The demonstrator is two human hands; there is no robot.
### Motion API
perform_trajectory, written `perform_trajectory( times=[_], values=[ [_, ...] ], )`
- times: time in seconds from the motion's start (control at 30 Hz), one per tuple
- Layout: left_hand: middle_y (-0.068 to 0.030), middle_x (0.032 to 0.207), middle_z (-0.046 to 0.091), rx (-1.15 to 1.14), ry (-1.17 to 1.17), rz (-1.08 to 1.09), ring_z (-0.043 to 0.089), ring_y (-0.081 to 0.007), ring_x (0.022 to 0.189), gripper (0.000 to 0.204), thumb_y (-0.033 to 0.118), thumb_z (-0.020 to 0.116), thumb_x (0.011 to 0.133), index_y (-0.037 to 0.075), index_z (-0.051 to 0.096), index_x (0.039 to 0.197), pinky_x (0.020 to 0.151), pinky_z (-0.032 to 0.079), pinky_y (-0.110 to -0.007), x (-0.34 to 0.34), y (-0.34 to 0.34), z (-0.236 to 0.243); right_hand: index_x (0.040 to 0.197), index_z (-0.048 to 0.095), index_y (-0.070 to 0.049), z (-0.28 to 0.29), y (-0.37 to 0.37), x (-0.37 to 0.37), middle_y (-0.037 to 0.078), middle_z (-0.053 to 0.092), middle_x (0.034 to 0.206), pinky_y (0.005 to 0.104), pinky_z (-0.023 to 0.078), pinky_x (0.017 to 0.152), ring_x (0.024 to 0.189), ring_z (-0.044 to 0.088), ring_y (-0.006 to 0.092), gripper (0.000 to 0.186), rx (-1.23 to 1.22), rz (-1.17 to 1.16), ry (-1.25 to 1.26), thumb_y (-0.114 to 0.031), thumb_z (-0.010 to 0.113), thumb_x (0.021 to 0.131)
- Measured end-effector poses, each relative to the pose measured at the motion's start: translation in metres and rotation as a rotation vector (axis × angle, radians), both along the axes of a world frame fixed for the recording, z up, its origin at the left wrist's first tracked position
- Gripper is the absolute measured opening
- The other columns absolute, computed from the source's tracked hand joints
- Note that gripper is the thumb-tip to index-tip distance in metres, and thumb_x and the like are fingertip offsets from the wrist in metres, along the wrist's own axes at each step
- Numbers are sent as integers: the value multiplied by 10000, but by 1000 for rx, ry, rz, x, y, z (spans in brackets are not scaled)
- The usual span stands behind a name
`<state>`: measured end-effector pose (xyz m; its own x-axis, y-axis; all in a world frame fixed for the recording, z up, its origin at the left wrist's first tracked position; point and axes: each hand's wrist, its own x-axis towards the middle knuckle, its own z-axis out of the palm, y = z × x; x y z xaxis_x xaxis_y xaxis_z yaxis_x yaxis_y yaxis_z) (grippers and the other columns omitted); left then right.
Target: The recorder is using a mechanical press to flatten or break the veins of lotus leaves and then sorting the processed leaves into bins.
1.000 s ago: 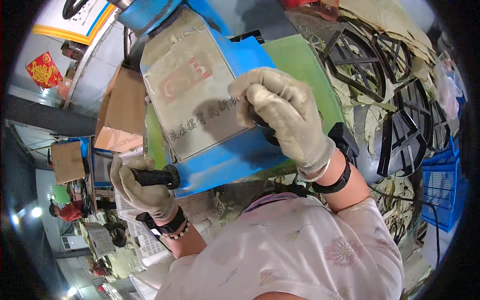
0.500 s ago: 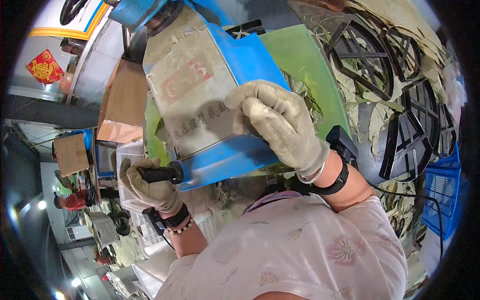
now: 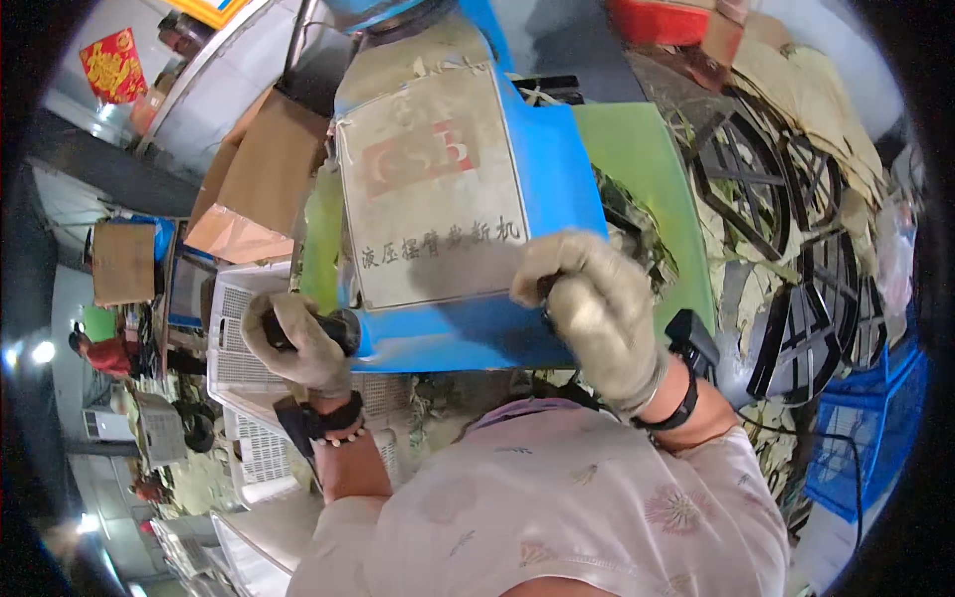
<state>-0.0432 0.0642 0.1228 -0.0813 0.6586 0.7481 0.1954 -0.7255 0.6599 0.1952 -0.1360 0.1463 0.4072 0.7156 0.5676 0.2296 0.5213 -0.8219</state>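
Note:
A blue swing-arm press head (image 3: 448, 343) with a worn off-white printed panel (image 3: 428, 244) fills the middle. My left hand (image 3: 293, 343), in a pale work glove, is closed round a black handle (image 3: 340, 333) at the head's left front corner. In a matching glove, my right hand (image 3: 597, 313) is at the right front corner, its fingers curled inward. A dark spot shows inside the curl, but what it holds is mostly hidden. Beneath the head lies a green cutting board (image 3: 662, 199), with leafy greenish scraps (image 3: 637, 234) beside the head.
Black cutting frames (image 3: 796, 338) lie to the right among pale sheets and scraps, near a blue plastic crate (image 3: 846, 438). White perforated crates (image 3: 244, 358) stand at left, below cardboard boxes (image 3: 264, 184). Farther left is a person in red (image 3: 107, 355).
The view has shifted, so the press sits lower and farther right. Against the panel, my right hand has moved toward the front edge, with its fingers more curled. My left hand stays on its handle.

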Motion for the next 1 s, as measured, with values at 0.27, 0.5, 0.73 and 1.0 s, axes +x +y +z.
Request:
perform_trajectory(
  times=[0.27, 0.5, 0.73, 1.0],
  values=[
    [-76, 787, 593, 188, 165, -154, 558, -140, 684, 220, 200, 510, 1031, 6, 557, 1122, 636, 484, -285, -69, 174, 26, 1303, 568, 50, -5, 39, -42, 205, 638, 1207, 431, 504, 949, 1099, 632, 384, 604, -75, 96, -477, -319, 774, 872],
    [-87, 881, 672, -334, 497, 347, 604, -227, 670, 408, 447, 498, 1029, 54, 601, 1071, 640, 519, -418, -198, 309, -27, 1184, 636, 17, -20, 47, -3, 216, 660, 1140, 439, 511, 910, 1068, 635, 402, 346, -465, -210, -553, -145, 698, 885],
    [-116, 1130, 662, -902, -566, -370, 667, -256, 992, 367, 338, 537, 1042, 34, 603, 1236, 867, 565, -384, -150, 104, -111, 1390, 504, -23, -84, 66, 41, 249, 578, 1318, 479, 472, 1009, 1213, 558, 433, 576, -713, -329, -874, -224, 712, 893],
    [-99, 1139, 667, -886, -407, -479, 671, -211, 1024, 335, 173, 663, 946, -10, 599, 1219, 907, 543, -353, -31, 3, -122, 1468, 447, -74, -107, 72, 29, 228, 575, 1335, 530, 333, 1144, 1254, 523, 402, 706, -736, -245, -1109, -345, 719, 875]
  ],
)
